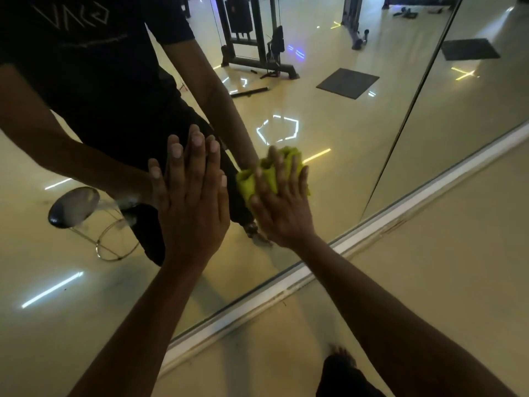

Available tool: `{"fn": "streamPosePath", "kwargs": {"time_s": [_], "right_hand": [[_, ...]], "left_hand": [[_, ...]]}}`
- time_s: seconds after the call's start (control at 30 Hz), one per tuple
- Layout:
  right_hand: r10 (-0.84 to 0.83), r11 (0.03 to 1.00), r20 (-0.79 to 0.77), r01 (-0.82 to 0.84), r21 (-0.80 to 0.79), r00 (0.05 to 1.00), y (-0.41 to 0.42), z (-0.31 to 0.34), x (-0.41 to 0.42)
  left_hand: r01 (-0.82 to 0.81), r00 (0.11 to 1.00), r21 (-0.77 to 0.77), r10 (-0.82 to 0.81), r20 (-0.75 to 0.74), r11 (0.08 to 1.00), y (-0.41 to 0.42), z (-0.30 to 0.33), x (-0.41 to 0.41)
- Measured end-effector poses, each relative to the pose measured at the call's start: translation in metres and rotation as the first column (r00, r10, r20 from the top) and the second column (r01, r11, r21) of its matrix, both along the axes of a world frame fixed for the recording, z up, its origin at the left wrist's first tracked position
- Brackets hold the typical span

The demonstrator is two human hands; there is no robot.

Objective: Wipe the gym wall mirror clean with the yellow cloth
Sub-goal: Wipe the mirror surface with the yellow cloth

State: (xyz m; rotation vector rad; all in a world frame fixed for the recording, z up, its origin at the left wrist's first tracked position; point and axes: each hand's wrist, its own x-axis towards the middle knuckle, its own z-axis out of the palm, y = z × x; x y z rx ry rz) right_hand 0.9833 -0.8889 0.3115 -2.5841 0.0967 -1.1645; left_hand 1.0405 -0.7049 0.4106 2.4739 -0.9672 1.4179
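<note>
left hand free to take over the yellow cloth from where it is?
Probably yes. The left hand lies flat and empty on the mirror, right beside the yellow cloth, with nothing between them. The right hand presses the cloth to the glass, though, and covers most of it.

Both bare hands are pressed against the wall mirror, near its lower edge. The left hand lies flat on the glass with its fingers spread and pointing up. Just beside it, the right hand pushes the bunched yellow cloth onto the glass, fingers splayed over it. The mirror reflects a stool, what looks like a cable machine, and dark floor mats.
</note>
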Motion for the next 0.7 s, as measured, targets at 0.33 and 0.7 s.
{"fn": "streamPosePath", "kwargs": {"time_s": [0.33, 0.7], "right_hand": [[0.03, 0.999, 0.018, -0.031, 0.015, 0.999, 0.011, 0.007, 0.001], [0.086, 0.972, -0.07, -0.099, -0.211, 0.994, 0.009, 0.032, 0.0]], "left_hand": [[-0.018, 0.999, 0.01, 0.018, 0.026, 1.0, -0.001, 0.0, 0.001], [-0.009, 1.0, 0.014, 0.009, -0.012, 1.0, 0.004, 0.015, -0.004]]}}
